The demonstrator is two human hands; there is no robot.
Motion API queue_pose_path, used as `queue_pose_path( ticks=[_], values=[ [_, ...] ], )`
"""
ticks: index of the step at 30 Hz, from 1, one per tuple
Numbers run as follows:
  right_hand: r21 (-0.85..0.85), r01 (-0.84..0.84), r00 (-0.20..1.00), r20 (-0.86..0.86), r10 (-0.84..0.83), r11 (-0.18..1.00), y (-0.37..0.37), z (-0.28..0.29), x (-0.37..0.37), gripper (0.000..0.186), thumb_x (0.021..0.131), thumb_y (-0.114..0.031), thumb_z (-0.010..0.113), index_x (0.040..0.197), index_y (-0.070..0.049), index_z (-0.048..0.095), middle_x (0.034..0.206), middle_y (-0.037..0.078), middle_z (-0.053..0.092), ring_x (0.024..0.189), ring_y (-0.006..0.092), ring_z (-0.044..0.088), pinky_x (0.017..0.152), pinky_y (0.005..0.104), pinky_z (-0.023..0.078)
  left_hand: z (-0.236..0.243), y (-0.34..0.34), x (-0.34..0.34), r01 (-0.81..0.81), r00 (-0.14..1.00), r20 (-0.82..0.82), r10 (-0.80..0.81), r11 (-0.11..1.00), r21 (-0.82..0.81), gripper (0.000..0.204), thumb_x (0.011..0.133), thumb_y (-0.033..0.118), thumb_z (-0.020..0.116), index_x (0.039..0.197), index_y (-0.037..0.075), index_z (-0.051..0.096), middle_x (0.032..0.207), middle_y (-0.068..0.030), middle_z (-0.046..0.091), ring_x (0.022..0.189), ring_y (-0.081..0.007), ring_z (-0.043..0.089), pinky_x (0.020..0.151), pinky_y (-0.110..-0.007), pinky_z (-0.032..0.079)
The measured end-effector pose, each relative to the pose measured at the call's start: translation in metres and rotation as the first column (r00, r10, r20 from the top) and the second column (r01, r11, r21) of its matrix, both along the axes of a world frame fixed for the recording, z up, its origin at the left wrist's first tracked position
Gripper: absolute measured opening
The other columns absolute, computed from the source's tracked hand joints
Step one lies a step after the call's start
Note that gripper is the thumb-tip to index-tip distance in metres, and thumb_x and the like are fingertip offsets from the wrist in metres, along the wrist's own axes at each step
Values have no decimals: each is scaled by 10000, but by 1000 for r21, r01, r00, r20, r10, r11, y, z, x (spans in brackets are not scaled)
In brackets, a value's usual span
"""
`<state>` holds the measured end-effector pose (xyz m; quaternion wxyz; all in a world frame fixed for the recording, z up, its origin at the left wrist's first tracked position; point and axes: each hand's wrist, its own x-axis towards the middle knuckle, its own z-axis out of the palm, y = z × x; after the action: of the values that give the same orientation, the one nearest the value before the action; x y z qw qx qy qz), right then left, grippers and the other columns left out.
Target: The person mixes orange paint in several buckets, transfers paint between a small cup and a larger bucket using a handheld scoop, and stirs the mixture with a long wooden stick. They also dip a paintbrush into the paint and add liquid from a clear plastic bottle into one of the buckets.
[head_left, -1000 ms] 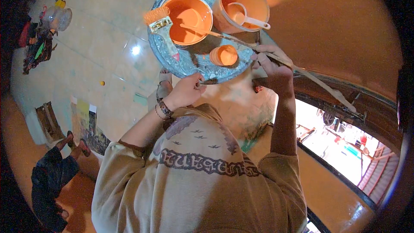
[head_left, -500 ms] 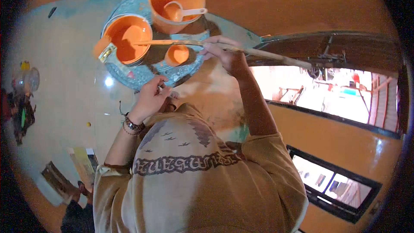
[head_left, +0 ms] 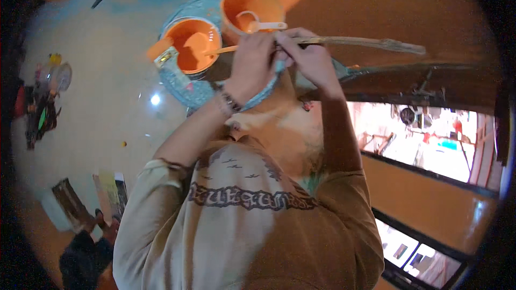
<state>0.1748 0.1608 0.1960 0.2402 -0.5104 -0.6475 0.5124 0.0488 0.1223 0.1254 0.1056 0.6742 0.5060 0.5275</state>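
A long wooden stick (head_left: pixel 349 42), its left end coated in orange paint, slopes down into a paint can (head_left: pixel 215 29) of orange paint. My left hand (head_left: pixel 250 67) has come up to the stick, with its fingers curled over it just right of the can. Close beside it, my right hand (head_left: pixel 314 62) is closed round the stick, and the fingers of both hands almost meet. Across the can's left rim lies a paintbrush (head_left: pixel 163 52) with orange bristles. Behind my hands stands an orange-smeared bucket (head_left: pixel 228 8) holding a white dipper (head_left: pixel 271 26).
The containers stand on a round, paint-spattered blue surface (head_left: pixel 180 90). An orange wall (head_left: pixel 344 0) rises at the far right, with a bright doorway (head_left: pixel 414 139) below it. Assorted items (head_left: pixel 45 110) lie on the floor at left; another person (head_left: pixel 88 258) is at lower left.
My left hand has moved up and right onto the stick. The stick's outer end has swung upward, and my left hand now hides the small orange cup.
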Motion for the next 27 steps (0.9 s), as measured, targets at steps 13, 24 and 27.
queue_pose_path(
  ticks=[13,24,27],
  values=[
    [747,-652,672,648,-357,128,-18,90,-24,307,737,-282,654,975,-89,625,902,102,618,946,241,570,861,381,411,-27,25,-29,-24,984,172,43,994,-109,265,700,-64,501,956,0,526,883,-189,568,857,-373,557,717,-439,453],
    [100,-993,65,901,-429,59,63,82,-83,173,782,-239,534,831,-94,615,812,64,607,844,208,565,789,328,384,-20,56,-54,-67,986,150,77,996,-67,186,818,158,563,938,19,533,869,-177,582,848,-364,559,704,-439,430],
    [75,-989,7,879,-477,124,60,85,-102,189,796,-238,515,827,-85,623,831,72,609,857,209,563,796,332,389,-6,63,-53,-4,955,292,48,989,-150,189,866,204,515,929,26,531,855,-182,581,823,-367,561,683,-441,427]
  ],
)
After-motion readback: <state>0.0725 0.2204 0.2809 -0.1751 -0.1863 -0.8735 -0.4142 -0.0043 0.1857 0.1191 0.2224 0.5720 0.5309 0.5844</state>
